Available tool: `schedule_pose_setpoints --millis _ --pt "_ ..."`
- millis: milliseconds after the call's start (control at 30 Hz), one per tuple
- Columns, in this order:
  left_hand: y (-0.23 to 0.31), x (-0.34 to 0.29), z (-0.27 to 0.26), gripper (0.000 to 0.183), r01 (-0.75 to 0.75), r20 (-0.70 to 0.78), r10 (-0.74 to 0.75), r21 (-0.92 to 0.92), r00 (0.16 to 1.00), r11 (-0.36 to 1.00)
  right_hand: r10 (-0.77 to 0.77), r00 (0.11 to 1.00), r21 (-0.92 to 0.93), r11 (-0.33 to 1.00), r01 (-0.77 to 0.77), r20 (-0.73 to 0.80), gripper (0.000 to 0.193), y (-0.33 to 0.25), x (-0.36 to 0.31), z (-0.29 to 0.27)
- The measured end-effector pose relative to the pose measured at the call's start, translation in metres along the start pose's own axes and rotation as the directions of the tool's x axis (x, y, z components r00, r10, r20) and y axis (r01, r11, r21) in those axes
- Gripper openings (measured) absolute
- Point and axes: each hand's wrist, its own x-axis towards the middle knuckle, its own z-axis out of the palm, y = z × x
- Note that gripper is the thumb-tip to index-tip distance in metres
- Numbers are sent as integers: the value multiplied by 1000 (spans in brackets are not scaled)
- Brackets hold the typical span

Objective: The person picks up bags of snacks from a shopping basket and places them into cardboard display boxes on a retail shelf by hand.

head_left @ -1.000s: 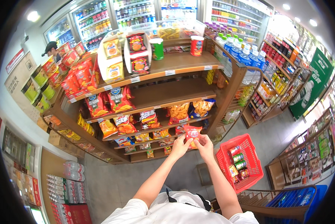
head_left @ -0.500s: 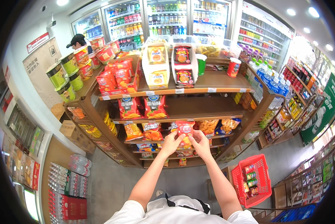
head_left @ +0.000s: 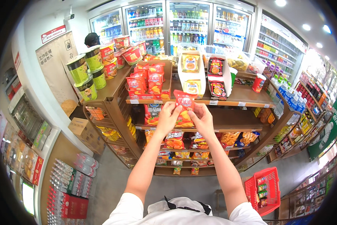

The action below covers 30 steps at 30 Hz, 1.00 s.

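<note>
Both hands hold one small red snack bag (head_left: 185,100) upright in front of the shelf unit, at about the height of the top shelf's edge. My left hand (head_left: 170,119) grips its left lower side, and my right hand (head_left: 201,118) pinches its right side. Just beyond and to the left, similar red snack bags (head_left: 156,83) stand in an open cardboard box (head_left: 167,80) on the top shelf. Behind my hands, larger red chip bags (head_left: 152,114) stand on the shelf below, partly hidden.
White display boxes (head_left: 182,77) of small packets stand right of the cardboard box. Stacked noodle cups (head_left: 77,71) line the left end. A red shopping basket (head_left: 276,191) with several packages sits low at right. Bottled drinks (head_left: 69,176) are packed at lower left; a person's dark cap (head_left: 92,39) shows behind.
Both hands have raised the red snack bag from the lower shelves to the top shelf's edge. My view has shifted left, so the shelf unit sits farther right in the picture.
</note>
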Motion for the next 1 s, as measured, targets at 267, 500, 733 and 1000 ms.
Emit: schedule_pose_setpoints --millis 267,500,733,1000 --pt "30 46 -57 37 -48 -135 52 35 989 998 -57 998 -61 997 56 -15 34 -17 61 58" --pt "19 71 -85 35 -62 -200 64 14 978 998 -84 994 -36 996 87 73 29 -20 91 84" --pt "-2 83 -95 32 -129 -295 170 155 940 979 -147 981 -95 983 159 123 26 -1 123 100" --pt "-18 87 -97 34 -63 -354 207 377 912 924 -153 974 -277 941 195 165 22 25 146 107"
